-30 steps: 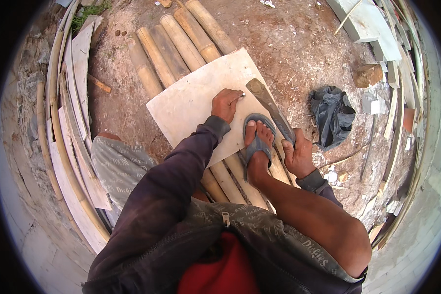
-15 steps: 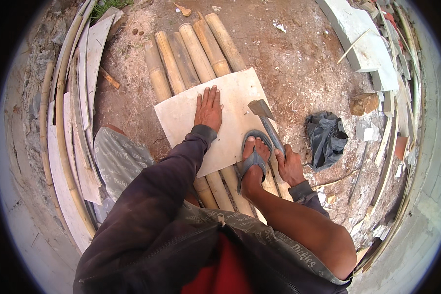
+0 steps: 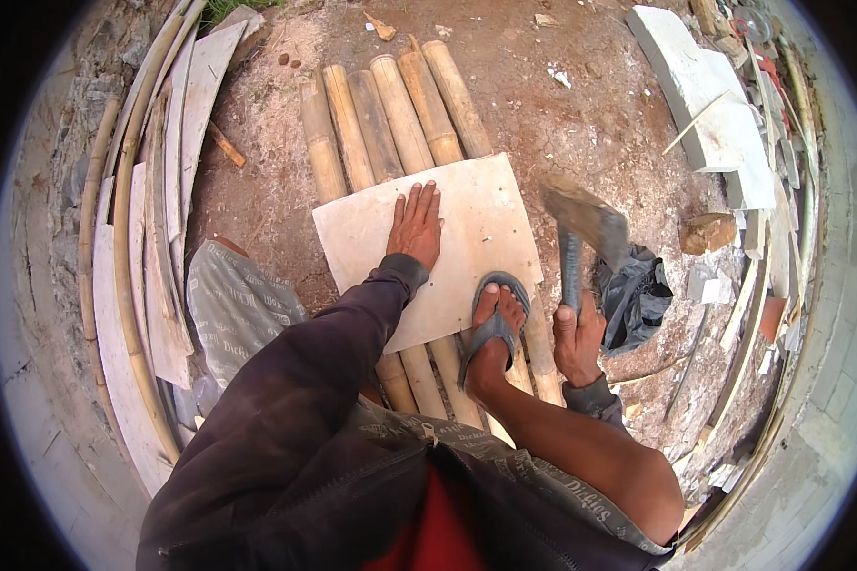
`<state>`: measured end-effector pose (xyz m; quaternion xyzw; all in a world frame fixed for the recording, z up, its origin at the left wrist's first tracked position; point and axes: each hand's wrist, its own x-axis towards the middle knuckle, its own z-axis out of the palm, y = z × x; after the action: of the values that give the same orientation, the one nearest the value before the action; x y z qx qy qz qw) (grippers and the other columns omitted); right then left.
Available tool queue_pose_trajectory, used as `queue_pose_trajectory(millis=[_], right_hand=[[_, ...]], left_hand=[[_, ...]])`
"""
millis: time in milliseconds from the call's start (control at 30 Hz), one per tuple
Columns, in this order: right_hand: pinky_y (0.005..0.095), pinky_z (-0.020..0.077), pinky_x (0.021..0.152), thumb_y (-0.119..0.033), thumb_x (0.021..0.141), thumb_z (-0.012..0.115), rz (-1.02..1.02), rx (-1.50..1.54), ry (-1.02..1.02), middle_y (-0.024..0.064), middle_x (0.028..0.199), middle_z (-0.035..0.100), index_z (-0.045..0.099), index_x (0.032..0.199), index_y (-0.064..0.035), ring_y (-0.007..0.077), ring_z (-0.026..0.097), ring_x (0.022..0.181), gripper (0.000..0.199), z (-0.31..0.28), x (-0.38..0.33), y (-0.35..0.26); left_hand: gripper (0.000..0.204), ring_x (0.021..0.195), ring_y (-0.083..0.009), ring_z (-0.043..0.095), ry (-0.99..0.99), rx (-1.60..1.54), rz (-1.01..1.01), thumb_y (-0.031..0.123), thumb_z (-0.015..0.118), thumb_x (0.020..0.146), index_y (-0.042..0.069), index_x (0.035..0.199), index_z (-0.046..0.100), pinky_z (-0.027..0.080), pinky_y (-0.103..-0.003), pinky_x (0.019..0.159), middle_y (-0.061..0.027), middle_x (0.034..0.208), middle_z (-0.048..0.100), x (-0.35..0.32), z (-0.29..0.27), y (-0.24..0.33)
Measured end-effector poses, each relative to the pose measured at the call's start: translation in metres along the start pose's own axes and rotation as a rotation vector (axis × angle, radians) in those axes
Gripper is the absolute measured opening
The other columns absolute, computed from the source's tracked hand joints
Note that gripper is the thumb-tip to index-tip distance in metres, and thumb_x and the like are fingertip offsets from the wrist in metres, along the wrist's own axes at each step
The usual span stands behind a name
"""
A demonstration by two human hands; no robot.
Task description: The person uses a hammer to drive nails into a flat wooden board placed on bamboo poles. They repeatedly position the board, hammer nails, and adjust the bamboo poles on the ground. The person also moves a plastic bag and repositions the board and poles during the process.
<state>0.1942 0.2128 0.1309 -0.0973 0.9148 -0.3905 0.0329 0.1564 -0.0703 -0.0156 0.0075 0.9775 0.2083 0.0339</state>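
Note:
My left hand (image 3: 414,230) lies flat on a pale, roughly square board (image 3: 471,205), fingers stretched out toward its far edge. The board rests across several bamboo poles (image 3: 405,119) laid side by side on the ground. My right hand (image 3: 579,343) is wrapped round the grey handle of a hatchet (image 3: 569,271). Its head, blurred by motion, is raised to the right of the board. What looks like a small nail (image 3: 488,238) stands in the board between my left hand and my sandalled foot (image 3: 495,328), which presses on the board's near right part.
A crumpled black plastic bag (image 3: 635,303) lies on the dirt right of the hatchet. Beyond it are a wood block (image 3: 707,232) and white slabs (image 3: 690,95). Long boards and bamboo strips (image 3: 138,238) lean along the left, with scrap strips on the right too.
My right hand has lifted the hatchet from over the board, swinging its head up and to the right. My left hand stays flat on the board. The whole view has shifted slightly.

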Motion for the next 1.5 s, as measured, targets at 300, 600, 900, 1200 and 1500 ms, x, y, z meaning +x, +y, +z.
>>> queue_pose_trajectory(millis=[300, 600, 900, 1200, 1500], right_hand=[[0.0455, 0.0448, 0.055, -0.044, 0.1, 0.05, 0.222, -0.243, -0.289, 0.0178, 0.065, 0.057, 0.055, 0.097, 0.0001, 0.0394, 0.057, 0.059, 0.044, 0.01, 0.019, -0.001], [0.0553, 0.0452, 0.059, -0.039, 0.097, 0.055, 0.318, -0.473, -0.502, 0.0283, 0.071, 0.062, 0.054, 0.099, 0.0006, 0.0505, 0.062, 0.071, 0.04, 0.008, -0.005, 0.018], [0.0569, 0.0458, 0.061, -0.035, 0.096, 0.056, 0.292, -0.378, -0.415, 0.0299, 0.07, 0.061, 0.055, 0.101, 0.0016, 0.0492, 0.063, 0.069, 0.037, 0.009, -0.005, 0.026], [0.0549, 0.0487, 0.067, -0.039, 0.097, 0.055, 0.321, -0.423, -0.427, 0.0288, 0.072, 0.063, 0.057, 0.103, 0.0026, 0.0472, 0.065, 0.074, 0.042, 0.005, -0.001, 0.013], [0.0417, 0.0468, 0.061, -0.047, 0.089, 0.068, 0.744, -0.289, -0.167, 0.0164, 0.063, 0.058, 0.067, 0.099, 0.0034, 0.0269, 0.058, 0.06, 0.052, -0.035, -0.079, -0.006]], left_hand=[[0.051, 0.148, -0.0314, 0.024, -0.05, -0.038, -0.03, 0.016, 0.051, 0.098, -0.002, 0.144, 0.041, 0.019, -0.049, 0.121, -0.0145, 0.156, 0.032, 0.002, 0.001, 0.0], [0.05, 0.146, -0.0324, 0.026, 0.017, -0.033, -0.016, 0.015, 0.053, 0.096, -0.003, 0.142, 0.043, 0.021, -0.05, 0.12, -0.0148, 0.155, 0.034, -0.001, 0.003, 0.0], [0.052, 0.148, -0.0317, 0.025, -0.036, -0.058, -0.025, 0.015, 0.05, 0.098, -0.001, 0.146, 0.04, 0.017, -0.05, 0.122, -0.0135, 0.157, 0.033, 0.004, -0.002, 0.001], [0.053, 0.148, -0.0311, 0.023, -0.043, -0.051, -0.034, 0.015, 0.049, 0.098, 0.001, 0.148, 0.037, 0.016, -0.049, 0.122, -0.013, 0.158, 0.03, 0.006, 0.0, -0.002], [0.05, 0.146, -0.0308, 0.027, 0.049, 0.009, 0.018, 0.015, 0.051, 0.097, 0.001, 0.144, 0.041, 0.02, -0.05, 0.12, -0.0105, 0.155, 0.035, 0.003, 0.005, -0.001]])
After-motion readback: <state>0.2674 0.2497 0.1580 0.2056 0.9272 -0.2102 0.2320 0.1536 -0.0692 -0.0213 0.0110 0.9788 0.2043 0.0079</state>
